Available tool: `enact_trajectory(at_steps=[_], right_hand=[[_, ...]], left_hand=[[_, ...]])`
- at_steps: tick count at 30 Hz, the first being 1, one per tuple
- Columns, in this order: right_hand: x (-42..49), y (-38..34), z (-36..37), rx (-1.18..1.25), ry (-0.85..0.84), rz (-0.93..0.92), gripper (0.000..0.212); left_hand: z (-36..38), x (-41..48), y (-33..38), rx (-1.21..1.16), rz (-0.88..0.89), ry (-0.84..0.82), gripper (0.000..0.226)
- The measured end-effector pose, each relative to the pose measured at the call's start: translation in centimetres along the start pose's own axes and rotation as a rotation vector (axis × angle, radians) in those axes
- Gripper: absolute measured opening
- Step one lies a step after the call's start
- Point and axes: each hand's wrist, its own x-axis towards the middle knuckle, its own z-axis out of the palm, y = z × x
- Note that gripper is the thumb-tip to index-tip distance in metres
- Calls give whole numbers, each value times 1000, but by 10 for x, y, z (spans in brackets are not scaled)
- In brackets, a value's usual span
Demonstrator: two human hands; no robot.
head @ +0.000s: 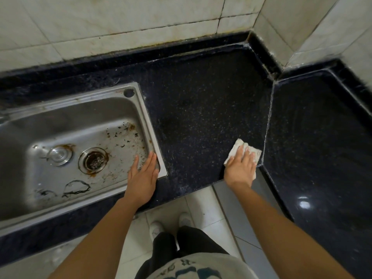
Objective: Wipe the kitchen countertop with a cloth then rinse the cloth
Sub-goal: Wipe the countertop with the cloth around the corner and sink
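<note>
The dark countertop (201, 109), with an inset steel sink (145, 117), carries a white cloth (236, 147) near its front.

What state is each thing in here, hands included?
cloth: flattened on the countertop, under the right hand.
right hand: fingers straight, pressing the cloth.
left hand: flat, resting on the sink rim's corner.
sink: dirty, debris on its floor.
drain: unplugged.
stopper: lying in the basin beside the drain.
countertop: speckled.

White shoes (156, 228) on floor tiles (201, 200); stained wall tiles (120, 17) behind.
</note>
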Motion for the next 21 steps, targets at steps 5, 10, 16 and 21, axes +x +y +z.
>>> enact_trajectory(at_steps=[5,10,16,21], right_hand=[[-70,-28,40,-85,29,-342,59],[-94,-41,49,-116,-89,-720,49],[-19,10,17,-122,127,-382,52],[-4,9,8,-70,126,-86,63]], left_hand=[[-5,-3,5,10,-1,5,52],[6,5,-10,53,31,19,61],[11,8,-18,59,50,15,67],[8,2,-18,46,141,17,65]])
